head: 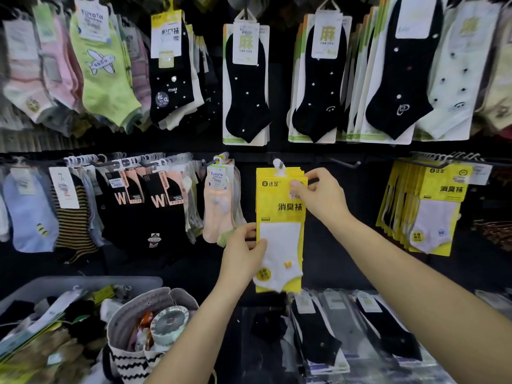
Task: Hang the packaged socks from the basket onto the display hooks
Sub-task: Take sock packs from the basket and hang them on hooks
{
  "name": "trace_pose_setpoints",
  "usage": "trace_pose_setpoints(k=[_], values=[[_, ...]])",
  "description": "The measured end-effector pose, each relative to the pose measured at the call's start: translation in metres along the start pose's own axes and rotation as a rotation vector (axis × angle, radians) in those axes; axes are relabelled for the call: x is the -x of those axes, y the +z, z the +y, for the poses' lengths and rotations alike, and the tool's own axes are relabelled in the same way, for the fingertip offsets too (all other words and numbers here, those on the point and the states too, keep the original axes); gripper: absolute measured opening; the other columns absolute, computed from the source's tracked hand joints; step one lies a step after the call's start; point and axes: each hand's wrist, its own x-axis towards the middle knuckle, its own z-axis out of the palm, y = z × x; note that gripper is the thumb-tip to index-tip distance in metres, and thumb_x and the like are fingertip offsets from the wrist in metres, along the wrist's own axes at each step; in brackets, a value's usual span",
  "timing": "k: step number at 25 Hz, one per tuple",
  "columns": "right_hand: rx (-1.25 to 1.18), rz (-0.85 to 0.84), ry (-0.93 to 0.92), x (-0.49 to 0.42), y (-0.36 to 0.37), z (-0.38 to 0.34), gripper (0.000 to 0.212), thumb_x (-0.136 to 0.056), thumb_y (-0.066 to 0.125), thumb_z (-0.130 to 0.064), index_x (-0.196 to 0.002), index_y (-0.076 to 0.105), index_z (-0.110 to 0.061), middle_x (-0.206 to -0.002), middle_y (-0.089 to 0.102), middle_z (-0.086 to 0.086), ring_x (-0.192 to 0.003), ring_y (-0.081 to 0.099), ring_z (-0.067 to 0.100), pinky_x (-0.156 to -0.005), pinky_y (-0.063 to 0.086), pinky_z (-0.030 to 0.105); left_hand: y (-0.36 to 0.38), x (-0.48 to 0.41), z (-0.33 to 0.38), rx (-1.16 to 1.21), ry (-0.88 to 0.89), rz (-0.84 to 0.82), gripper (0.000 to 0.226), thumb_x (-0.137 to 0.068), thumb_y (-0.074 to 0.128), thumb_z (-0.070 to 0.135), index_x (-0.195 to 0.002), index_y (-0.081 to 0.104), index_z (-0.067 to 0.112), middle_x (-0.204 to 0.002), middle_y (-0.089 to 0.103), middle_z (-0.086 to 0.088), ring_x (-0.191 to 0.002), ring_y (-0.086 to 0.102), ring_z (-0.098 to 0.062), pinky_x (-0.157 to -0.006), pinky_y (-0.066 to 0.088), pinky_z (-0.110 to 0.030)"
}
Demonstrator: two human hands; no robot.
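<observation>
Against dark wall [332, 151], left hand [243, 252] and right hand [322, 196] pinch upright sock pack [279, 217].

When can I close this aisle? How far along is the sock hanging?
Done: other yellow packs hang on the right hook. In hand: the left hand and right hand hold a yellow sock pack, its hanger tab at the centre hook. Left: the grey basket holds more packaged socks.
</observation>
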Motion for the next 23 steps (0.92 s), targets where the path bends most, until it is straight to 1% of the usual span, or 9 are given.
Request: trace_pose_setpoints(k=[3, 7, 10, 11, 13, 15, 17, 19, 23], values=[[-0.043, 0.003, 0.016, 0.031, -0.011, 0.03, 0.032, -0.083, 0.063, -0.046, -0.102, 0.046, -0.027, -0.074, 0.058, -0.011, -0.072, 0.053, 0.0, -0.056, 0.037, 0.019, -0.006, 0.017, -0.021, -0.078, -0.066, 0.011, 0.036, -0.088, 0.061, 0.02, -0.122, 0.053, 0.014, -0.106, 0.055, 0.006, -0.087, 0.059, -0.007, -0.073, 0.047, -0.022], [-0.06, -0.161, 0.119, 0.123, 0.006, 0.116, 0.019, -0.083, 0.067, -0.032, -0.093, 0.053, -0.024, -0.067, 0.055, -0.011, -0.065, 0.053, 0.002, -0.058, 0.039, 0.016, 0.004, 0.083, -0.086, -0.12, -0.272, -0.037, 0.016, -0.09, 0.06, 0.017, -0.105, 0.057, 0.016, -0.098, 0.059, 0.002, -0.076, 0.055, -0.002, -0.069, 0.043, -0.019], [0.01, -0.41, 0.285, 0.215, 0.027, 0.186, 0.015, -0.087, 0.064, -0.026, -0.093, 0.053, -0.017, -0.066, 0.051, -0.007, -0.065, 0.051, 0.014, -0.066, 0.042, 0.027, 0.023, 0.152, -0.152, -0.229, -0.51, -0.218, 0.018, -0.091, 0.058, 0.014, -0.107, 0.06, 0.007, -0.105, 0.063, -0.01, -0.09, 0.059, -0.015, -0.075, 0.044, -0.02], [0.044, -0.477, 0.34, 0.246, 0.031, 0.207, 0.015, -0.088, 0.063, -0.026, -0.092, 0.054, -0.016, -0.066, 0.051, -0.007, -0.066, 0.05, 0.014, -0.067, 0.04, 0.028, 0.027, 0.175, -0.171, -0.234, -0.577, -0.222, 0.019, -0.091, 0.058, 0.011, -0.107, 0.061, 0.001, -0.105, 0.065, -0.016, -0.096, 0.061, -0.024, -0.077, 0.046, -0.025], [0.088, -0.553, 0.422, 0.296, 0.036, 0.237, 0.012, -0.087, 0.063, -0.027, -0.087, 0.056, -0.017, -0.067, 0.053, -0.008, -0.067, 0.052, 0.013, -0.067, 0.037, 0.025, 0.027, 0.216, -0.204, -0.245, -0.706, -0.183, 0.013, -0.09, 0.055, 0.003, -0.096, 0.065, -0.002, -0.098, 0.065, -0.026, -0.095, 0.063, -0.036, -0.067, 0.045, -0.025], [0.149, -0.667, 0.472, 0.333, 0.043, 0.253, 0.012, -0.087, 0.063, -0.03, -0.083, 0.056, -0.021, -0.073, 0.06, -0.004, -0.069, 0.055, 0.014, -0.061, 0.036, 0.023, 0.018, 0.258, -0.234, -0.272, -0.845, -0.164, 0.018, -0.089, 0.053, -0.001, -0.077, 0.063, 0.006, -0.084, 0.058, -0.021, -0.086, 0.058, -0.028, -0.066, 0.039, -0.022], [0.207, -0.824, 0.497, 0.359, 0.054, 0.26, 0.012, -0.089, 0.059, -0.034, -0.089, 0.056, -0.022, -0.089, 0.066, 0.002, -0.076, 0.059, 0.017, -0.061, 0.04, 0.024, 0.008, 0.292, -0.26, -0.212, -0.997, -0.095, 0.01, -0.087, 0.055, -0.006, -0.084, 0.063, 0.0, -0.092, 0.055, -0.015, -0.093, 0.054, -0.026, -0.081, 0.042, -0.028], [0.233, -0.946, 0.504, 0.378, 0.072, 0.265, 0.022, -0.091, 0.056, -0.035, -0.103, 0.058, -0.017, -0.107, 0.065, 0.006, -0.091, 0.061, 0.021, -0.069, 0.044, 0.027, 0.001, 0.309, -0.279, -0.189, -1.11, -0.057, 0.004, -0.086, 0.058, -0.005, -0.086, 0.059, -0.001, -0.101, 0.058, -0.018, -0.103, 0.057, -0.032, -0.092, 0.045, -0.039], [0.186, -1.011, 0.629, 0.4, 0.132, 0.267, 0.044, -0.092, 0.057, -0.028, -0.13, 0.048, -0.007, -0.129, 0.056, 0.011, -0.115, 0.055, 0.025, -0.088, 0.046, 0.031, 0.001, 0.308, -0.305, -0.172, -1.122, -0.023, 0.014, -0.087, 0.059, 0.008, -0.092, 0.066, -0.004, -0.097, 0.066, -0.023, -0.099, 0.061, -0.036, -0.078, 0.046, -0.035]])
